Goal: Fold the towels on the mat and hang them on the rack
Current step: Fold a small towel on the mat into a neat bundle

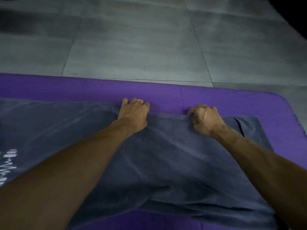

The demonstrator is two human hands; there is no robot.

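A dark grey-blue towel (166, 155) lies spread across the purple mat (166, 92), with white printing near its left end. My left hand (132, 113), a ring on one finger, grips the towel's far edge with curled fingers. About a hand's width to the right, my right hand (206, 118) is clenched on the same far edge. Both forearms reach out over the towel. A folded-back flap shows at the towel's right end. The rack is out of view.
Grey tiled floor (149, 39) stretches beyond the mat's far edge. The mat's rounded corner (282, 100) is at the right. A dark shape sits at the top left of the floor.
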